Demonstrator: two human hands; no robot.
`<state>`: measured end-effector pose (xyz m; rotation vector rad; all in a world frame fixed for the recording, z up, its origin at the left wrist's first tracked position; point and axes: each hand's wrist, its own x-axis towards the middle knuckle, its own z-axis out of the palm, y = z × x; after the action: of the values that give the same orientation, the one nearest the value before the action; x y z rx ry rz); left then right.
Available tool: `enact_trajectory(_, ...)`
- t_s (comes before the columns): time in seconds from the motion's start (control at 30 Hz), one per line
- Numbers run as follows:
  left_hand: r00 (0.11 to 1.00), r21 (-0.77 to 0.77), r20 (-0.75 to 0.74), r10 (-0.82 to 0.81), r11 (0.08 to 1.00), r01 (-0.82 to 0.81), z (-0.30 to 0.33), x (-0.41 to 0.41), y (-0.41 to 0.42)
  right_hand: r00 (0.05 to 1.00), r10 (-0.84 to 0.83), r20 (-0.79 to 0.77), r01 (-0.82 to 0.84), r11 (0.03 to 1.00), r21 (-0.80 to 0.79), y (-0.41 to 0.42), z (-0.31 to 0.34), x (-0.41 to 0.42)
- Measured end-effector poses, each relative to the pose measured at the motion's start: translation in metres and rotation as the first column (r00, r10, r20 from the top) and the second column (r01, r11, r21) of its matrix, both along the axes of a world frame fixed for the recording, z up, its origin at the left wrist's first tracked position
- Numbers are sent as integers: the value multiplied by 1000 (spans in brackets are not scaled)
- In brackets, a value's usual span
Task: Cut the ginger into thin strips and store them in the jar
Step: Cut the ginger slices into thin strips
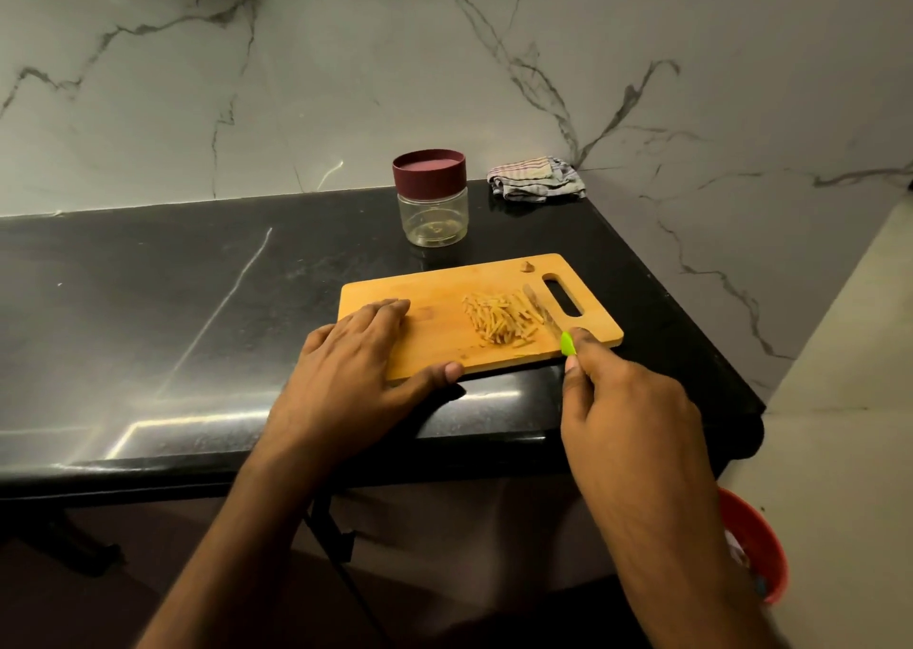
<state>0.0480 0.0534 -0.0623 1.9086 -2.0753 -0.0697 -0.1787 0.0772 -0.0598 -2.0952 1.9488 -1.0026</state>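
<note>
Right hand [627, 401] grips knife [546, 315] by its green handle; left hand [355, 367] lies flat, steadying cutting board [435, 347]. Ginger strips [501, 322] piled mid-board: cutting appears complete. Beyond, jar [435, 204] stands capped, apparently empty; transfer remains.

A single head-worn camera looks forward and steeply down from above the person's forearms. It faces a black counter [148, 302] backed by a marble wall [346, 80], and sits near enough that the cutting board [435, 337] falls around mid-frame. The wide lens bends the counter's edges. At lower right, a red tub [756, 544], perhaps on the floor, is cropped.
</note>
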Motion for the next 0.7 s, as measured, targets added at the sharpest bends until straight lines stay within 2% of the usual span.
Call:
enact_trajectory(0.17,1000,-7,10,-1,1000,1,-1,1,0,993,81,-85,-75,995,69,6,3,18)
enact_trajectory(0.4,1000,-14,23,11,1000,-11,0,-1,0,977,68,-203,-81,995,-57,5,-9,45)
enact_trajectory(0.7,1000,0,28,14,1000,-14,1,-1,1,995,68,-77,-79,987,-141,-2,-3,34)
